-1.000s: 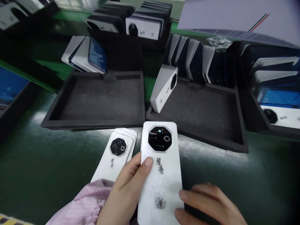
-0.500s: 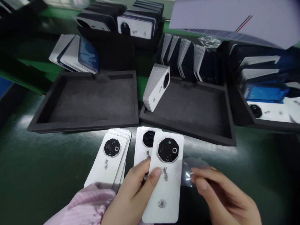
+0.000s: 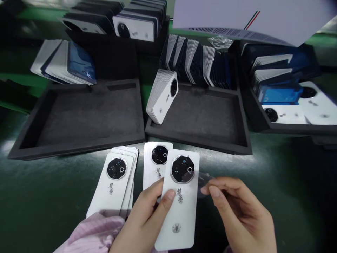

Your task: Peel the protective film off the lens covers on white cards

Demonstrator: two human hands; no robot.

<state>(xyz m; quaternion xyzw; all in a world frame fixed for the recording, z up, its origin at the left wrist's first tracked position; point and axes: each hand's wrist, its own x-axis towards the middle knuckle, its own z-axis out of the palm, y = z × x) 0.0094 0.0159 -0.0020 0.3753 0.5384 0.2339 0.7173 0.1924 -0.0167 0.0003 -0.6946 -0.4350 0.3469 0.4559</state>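
Note:
My left hand is closed on a white phone back panel with a black octagonal camera area, its thumb lying on the face. The thumb and finger of my right hand pinch a clear plastic film at the panel's right edge; whether the film touches the panel I cannot tell. Partly behind the held panel lies another white back panel. A fanned stack of similar white panels rests to the left, its lower part behind my sleeve.
Two black foam trays stand beyond my hands. White panels lean in the right one. Rows of dark and white panels stand behind it. A third tray holds more panels at right. A printed sheet hangs at the top.
The view has shifted, so the trays sit further left in it. My right hand and the clear film have come closer to the held panel's camera area. The left hand keeps its grip.

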